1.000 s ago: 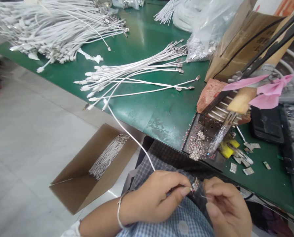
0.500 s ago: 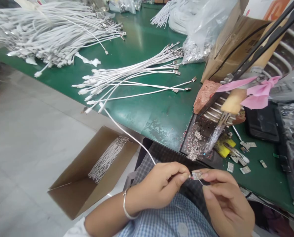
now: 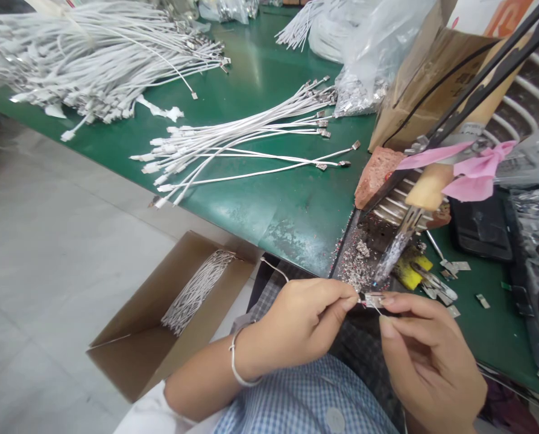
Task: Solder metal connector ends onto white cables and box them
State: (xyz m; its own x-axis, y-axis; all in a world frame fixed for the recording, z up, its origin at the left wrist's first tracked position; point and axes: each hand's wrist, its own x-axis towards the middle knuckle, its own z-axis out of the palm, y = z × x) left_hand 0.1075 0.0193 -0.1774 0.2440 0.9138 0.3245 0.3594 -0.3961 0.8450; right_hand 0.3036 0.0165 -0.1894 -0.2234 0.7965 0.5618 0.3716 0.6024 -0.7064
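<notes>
My left hand [image 3: 308, 319] pinches a white cable [image 3: 276, 268] close to its end, where a bit of red wire shows. At that end is a small silver metal connector [image 3: 372, 299], which the fingertips of my right hand [image 3: 432, 352] grip from the other side. A thin wire strand [image 3: 377, 309] runs from the connector toward my right thumb. Just above the connector, a soldering iron [image 3: 394, 256] with a wooden handle points down over a dark tray [image 3: 342, 259] strewn with solder crumbs. The cable's rear part hangs below the table edge.
Finished-looking white cables [image 3: 251, 129] lie in a loose row on the green table [image 3: 246, 211], with a larger bundle [image 3: 88, 60] behind. A cardboard box [image 3: 129, 355] with cables stands on the floor. A brick [image 3: 378, 175], yellow sponge [image 3: 412, 269] and loose metal pieces [image 3: 483, 301] sit at right.
Both hands have moved up and right with the connector, closer to the soldering iron's tip. The cable's tail has slipped off the table and now hangs at its edge.
</notes>
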